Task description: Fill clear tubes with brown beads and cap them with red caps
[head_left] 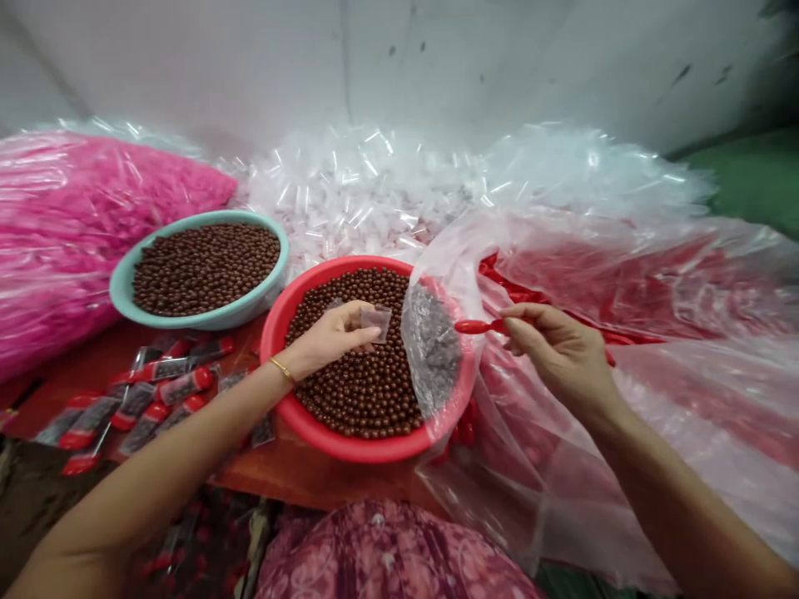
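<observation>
Over a red basin [349, 452] of small round brown balls [368, 395], my left hand [334, 337] pinches a small clear plastic sleeve [377, 323] between thumb and fingers. At the basin's right side, my right hand [558, 353] grips a red spoon-shaped plastic piece [473, 327], its rounded end pointing left toward the sleeve. The two held things are apart. A large clear plastic bag [524, 433] drapes over the basin's right rim and hides some of the balls. Red plastic pieces [508, 287] show inside the bag's mouth.
A light blue basin [118, 291] of similar brown balls stands at the left. Several filled clear packets with red ends [146, 399] lie on the red-brown tabletop [250, 470]. Behind are a bag of pink pieces [112, 183] and a heap of clear plastic sleeves [349, 187] by the wall.
</observation>
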Demonstrator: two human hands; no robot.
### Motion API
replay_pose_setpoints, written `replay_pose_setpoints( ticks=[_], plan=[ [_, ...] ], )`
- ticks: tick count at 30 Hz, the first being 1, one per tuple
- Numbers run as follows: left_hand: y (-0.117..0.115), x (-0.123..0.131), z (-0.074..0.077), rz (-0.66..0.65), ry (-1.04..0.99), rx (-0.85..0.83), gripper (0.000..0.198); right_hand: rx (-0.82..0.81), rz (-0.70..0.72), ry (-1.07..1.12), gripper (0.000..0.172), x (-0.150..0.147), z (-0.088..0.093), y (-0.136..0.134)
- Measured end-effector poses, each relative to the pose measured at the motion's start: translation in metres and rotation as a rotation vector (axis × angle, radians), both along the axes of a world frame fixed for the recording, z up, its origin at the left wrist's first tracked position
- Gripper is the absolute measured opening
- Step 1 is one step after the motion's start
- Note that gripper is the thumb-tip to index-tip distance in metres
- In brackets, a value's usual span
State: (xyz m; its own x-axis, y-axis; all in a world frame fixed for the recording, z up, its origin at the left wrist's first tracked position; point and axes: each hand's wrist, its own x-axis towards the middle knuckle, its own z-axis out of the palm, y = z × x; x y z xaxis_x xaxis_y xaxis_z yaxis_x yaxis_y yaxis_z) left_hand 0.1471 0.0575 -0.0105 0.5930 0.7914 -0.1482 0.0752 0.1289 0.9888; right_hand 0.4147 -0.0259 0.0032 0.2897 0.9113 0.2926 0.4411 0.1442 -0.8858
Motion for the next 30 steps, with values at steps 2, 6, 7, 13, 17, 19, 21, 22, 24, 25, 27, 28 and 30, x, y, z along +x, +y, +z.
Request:
replay_pose_setpoints(
  ticks=[2,6,7,13,17,19,21,22,24,25,27,28,30],
  plan=[
    [-0.009,0.002,0.0,-0.032,-0.073,-0.097,0.042,0.021,0.126,-0.157,0.014,-0.023,0.008,0.004],
    [-0.014,0.006,-0.009,-0.057,-0.159,-0.118,0.044,0.111,0.299,-0.311,0.019,-0.061,0.003,0.025],
    [-0.013,0.006,-0.012,-0.048,-0.153,-0.06,0.041,0.134,0.303,-0.3,0.025,-0.067,0.0,0.032],
    [-0.007,-0.014,-0.005,-0.047,0.557,0.585,0.021,-0.042,0.333,0.104,0.045,-0.079,-0.013,0.051],
    [-0.002,-0.018,0.002,-0.198,1.008,0.652,0.014,-0.201,0.314,0.291,0.046,-0.071,-0.016,0.044],
    [0.005,-0.008,-0.004,-0.219,0.976,0.528,0.01,-0.211,0.259,0.331,0.048,-0.068,-0.021,0.04],
    [0.015,0.005,-0.016,-0.207,0.907,0.404,0.017,-0.22,0.231,0.348,0.048,-0.067,-0.027,0.037],
    [0.02,0.012,-0.022,-0.202,0.882,0.353,0.02,-0.224,0.225,0.351,0.048,-0.067,-0.03,0.037],
    [0.029,0.024,-0.033,-0.19,0.826,0.252,0.02,-0.225,0.22,0.36,0.048,-0.068,-0.034,0.037],
    [0.033,0.029,-0.037,-0.174,0.782,0.201,0.017,-0.224,0.218,0.372,0.048,-0.068,-0.035,0.038],
    [0.038,0.033,-0.04,-0.138,0.669,0.127,0.008,-0.22,0.22,0.419,0.049,-0.069,-0.036,0.04],
    [0.039,0.033,-0.04,-0.122,0.612,0.109,0.007,-0.222,0.221,0.452,0.049,-0.069,-0.036,0.041],
    [0.041,0.03,-0.036,-0.092,0.459,0.072,0.014,-0.234,0.224,0.519,0.047,-0.068,-0.035,0.042]
  ],
)
